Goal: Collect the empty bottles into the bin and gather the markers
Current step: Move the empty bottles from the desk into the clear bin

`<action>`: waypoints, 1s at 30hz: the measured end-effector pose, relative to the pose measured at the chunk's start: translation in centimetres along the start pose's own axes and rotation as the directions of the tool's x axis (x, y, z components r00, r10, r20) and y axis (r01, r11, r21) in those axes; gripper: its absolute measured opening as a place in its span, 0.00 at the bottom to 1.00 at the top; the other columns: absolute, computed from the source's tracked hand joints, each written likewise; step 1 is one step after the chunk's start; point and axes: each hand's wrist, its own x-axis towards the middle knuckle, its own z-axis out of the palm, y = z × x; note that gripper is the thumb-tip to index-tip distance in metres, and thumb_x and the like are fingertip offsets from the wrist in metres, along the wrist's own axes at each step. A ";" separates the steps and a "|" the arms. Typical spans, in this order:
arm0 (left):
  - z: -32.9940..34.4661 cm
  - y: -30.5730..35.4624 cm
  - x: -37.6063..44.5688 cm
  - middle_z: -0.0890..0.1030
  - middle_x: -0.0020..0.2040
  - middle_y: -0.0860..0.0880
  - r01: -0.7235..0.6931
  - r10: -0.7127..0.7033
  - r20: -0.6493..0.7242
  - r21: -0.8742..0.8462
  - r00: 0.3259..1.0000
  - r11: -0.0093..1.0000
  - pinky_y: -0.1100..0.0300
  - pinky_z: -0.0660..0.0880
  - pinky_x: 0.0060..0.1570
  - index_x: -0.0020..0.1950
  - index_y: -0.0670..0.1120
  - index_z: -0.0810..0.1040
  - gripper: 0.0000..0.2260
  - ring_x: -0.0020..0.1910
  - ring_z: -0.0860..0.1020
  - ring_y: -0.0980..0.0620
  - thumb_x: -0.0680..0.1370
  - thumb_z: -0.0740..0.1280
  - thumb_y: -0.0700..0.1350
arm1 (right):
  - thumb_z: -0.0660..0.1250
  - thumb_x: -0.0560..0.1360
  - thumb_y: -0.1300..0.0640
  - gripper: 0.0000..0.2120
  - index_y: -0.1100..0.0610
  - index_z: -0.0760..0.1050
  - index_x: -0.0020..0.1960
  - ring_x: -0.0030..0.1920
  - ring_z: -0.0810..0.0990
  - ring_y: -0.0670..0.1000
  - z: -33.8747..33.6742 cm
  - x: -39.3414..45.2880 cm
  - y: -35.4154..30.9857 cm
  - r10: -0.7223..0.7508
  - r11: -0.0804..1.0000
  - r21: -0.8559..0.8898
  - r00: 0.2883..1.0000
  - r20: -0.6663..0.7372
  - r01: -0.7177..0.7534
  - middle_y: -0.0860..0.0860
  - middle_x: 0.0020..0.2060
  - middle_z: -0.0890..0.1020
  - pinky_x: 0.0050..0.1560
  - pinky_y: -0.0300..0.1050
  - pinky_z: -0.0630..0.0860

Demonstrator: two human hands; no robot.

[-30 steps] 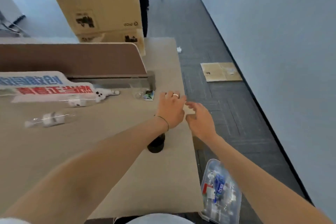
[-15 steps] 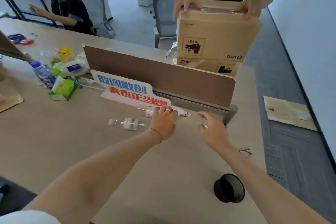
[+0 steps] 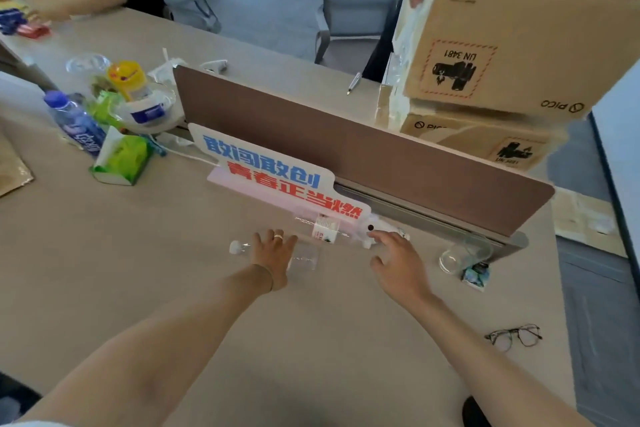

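Left hand (image 3: 272, 255) lies spread, palm down, over a clear empty bottle (image 3: 298, 255) lying flat on the table (image 3: 138, 270), while the right hand (image 3: 394, 262), fingers loosely apart and holding nothing, reaches toward a second bottle (image 3: 325, 232) beside the sign (image 3: 273, 173).

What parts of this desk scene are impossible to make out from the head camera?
- Head view: the middle of the near clear bottle is covered by the left hand, so a grip cannot be confirmed.
- The bin: outside the frame.
- Markers: none can be identified; the pen-like thing behind the brown divider is too small.
- The far bottle partly merges with the sign.
- The right hand hides what its fingertips touch.
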 end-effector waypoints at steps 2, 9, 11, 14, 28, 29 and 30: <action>0.9 -0.3 0.8 0.65 0.75 0.43 -0.003 0.003 0.023 -0.012 1.000 1.000 0.44 0.62 0.69 0.77 0.51 0.58 0.39 0.73 0.63 0.41 0.69 0.71 0.44 | 0.66 0.72 0.63 0.24 0.51 0.77 0.67 0.62 0.77 0.56 0.7 0.8 -0.3 0.009 1.000 -0.025 1.000 0.023 -0.008 0.51 0.62 0.80 0.62 0.49 0.73; 3.2 -1.4 3.0 0.70 0.70 0.46 -0.036 0.035 -0.016 -0.068 0.999 0.997 0.49 0.64 0.66 0.75 0.52 0.62 0.34 0.68 0.69 0.44 0.70 0.69 0.47 | 0.65 0.71 0.63 0.25 0.50 0.77 0.67 0.62 0.77 0.54 2.6 4.0 -1.4 0.006 0.999 -0.045 0.997 0.077 -0.003 0.49 0.62 0.80 0.63 0.49 0.73; 3.6 -2.0 3.3 0.73 0.66 0.46 -0.050 0.042 -0.058 -0.141 0.997 0.989 0.50 0.65 0.64 0.74 0.51 0.64 0.34 0.64 0.72 0.43 0.69 0.67 0.55 | 0.65 0.71 0.64 0.25 0.50 0.76 0.67 0.63 0.77 0.54 3.2 4.8 -1.9 -0.004 0.998 -0.061 0.995 0.097 0.010 0.48 0.62 0.80 0.63 0.49 0.73; 3.1 -3.2 3.0 0.75 0.59 0.47 -0.043 0.010 -0.122 -0.272 0.992 0.961 0.50 0.68 0.61 0.72 0.52 0.67 0.34 0.58 0.76 0.43 0.66 0.64 0.57 | 0.65 0.73 0.63 0.24 0.50 0.76 0.68 0.63 0.76 0.54 4.1 6.3 -2.6 -0.006 0.997 -0.078 0.993 0.120 0.015 0.48 0.64 0.80 0.61 0.50 0.74; 0.5 -7.9 0.6 0.74 0.56 0.47 0.111 -0.384 -0.257 -0.689 0.887 0.717 0.50 0.77 0.45 0.69 0.52 0.69 0.33 0.52 0.79 0.40 0.65 0.74 0.48 | 0.73 0.72 0.55 0.38 0.50 0.60 0.77 0.70 0.71 0.58 10.6 12.1 -3.5 0.018 0.907 -0.407 0.956 0.291 0.107 0.54 0.72 0.71 0.71 0.55 0.70; 0.5 -7.9 0.6 0.74 0.56 0.47 0.111 -0.396 -0.256 -0.703 0.882 0.702 0.51 0.77 0.45 0.69 0.52 0.68 0.32 0.52 0.79 0.40 0.66 0.74 0.48 | 0.73 0.72 0.54 0.37 0.51 0.61 0.77 0.69 0.72 0.58 10.6 12.0 -3.5 0.018 0.915 -0.390 0.956 0.292 0.102 0.55 0.71 0.71 0.70 0.55 0.71; 0.5 -7.8 0.5 0.74 0.57 0.48 0.118 -0.411 -0.246 -0.721 0.878 0.683 0.51 0.76 0.45 0.69 0.53 0.68 0.32 0.53 0.79 0.40 0.66 0.74 0.48 | 0.73 0.72 0.53 0.37 0.51 0.62 0.77 0.68 0.73 0.59 10.3 11.8 -3.6 0.014 0.927 -0.362 0.956 0.292 0.097 0.55 0.70 0.71 0.68 0.54 0.72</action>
